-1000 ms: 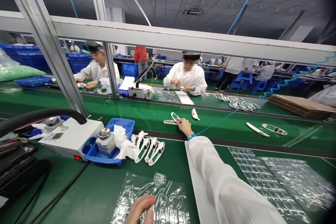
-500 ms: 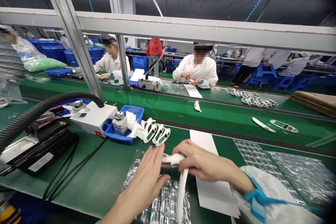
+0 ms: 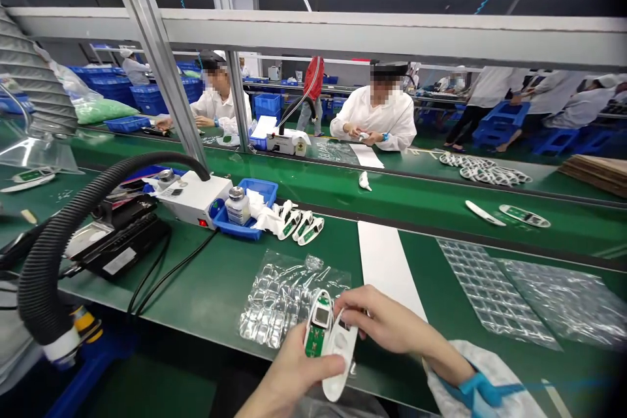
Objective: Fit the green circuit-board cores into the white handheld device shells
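Thumb and palm of the left hand (image 3: 296, 362) close on a white shell (image 3: 315, 334) with a green circuit board and small dark screen, held upright over the near edge of the green workbench (image 3: 200, 287). The thumb also presses flat across the lower part of a white cover (image 3: 339, 358), which lies just beside the shell, slightly overlapping it. The left fingers are mostly hidden behind the parts, so how far they curl cannot be told.

The right hand (image 3: 385, 320) is partly curled, its fingertips bent together onto the cover's upper end, close to the shell. A blue strap (image 3: 473, 382) circles the right wrist.

Behind the shell lies a clear pocketed plastic sheet (image 3: 274, 304); beyond the right hand is white paper (image 3: 385, 261). Farther left, a blue tray (image 3: 238, 228) bears a metal-topped bottle (image 3: 238, 207) and white tissue (image 3: 264, 215), with several white housings (image 3: 310, 232) beside it. Across the green conveyor, a person in white (image 3: 375, 114) works with both hands together.
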### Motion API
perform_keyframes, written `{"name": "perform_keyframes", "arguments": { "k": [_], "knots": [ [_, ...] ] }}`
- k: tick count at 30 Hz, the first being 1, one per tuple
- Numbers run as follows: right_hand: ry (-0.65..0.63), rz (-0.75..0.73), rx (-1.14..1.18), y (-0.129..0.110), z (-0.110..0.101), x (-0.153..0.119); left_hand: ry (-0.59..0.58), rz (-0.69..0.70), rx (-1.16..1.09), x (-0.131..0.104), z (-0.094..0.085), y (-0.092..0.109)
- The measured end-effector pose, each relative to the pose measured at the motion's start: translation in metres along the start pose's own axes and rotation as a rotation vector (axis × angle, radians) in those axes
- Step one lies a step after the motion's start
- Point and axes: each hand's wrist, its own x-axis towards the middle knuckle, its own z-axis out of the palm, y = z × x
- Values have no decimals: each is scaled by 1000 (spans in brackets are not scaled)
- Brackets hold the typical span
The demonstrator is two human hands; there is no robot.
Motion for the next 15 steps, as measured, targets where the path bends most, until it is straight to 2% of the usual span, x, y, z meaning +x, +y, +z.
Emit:
{"name": "perform_keyframes", "arguments": {
  "k": [3, 6, 13, 15],
  "knots": [
    [157, -11, -1, 4, 18, 2, 91, 33, -16, -7, 0, -5],
    [323, -75, -37, -4, 35, 2, 83, 90, 95, -10, -4, -7],
    [316, -101, -238, -25, 62, 8, 70, 241, 341, -20, -12, -15],
    [326, -150, -310, -29, 71, 10, 110, 292, 362, -21, -15, -21]
  ]
}}
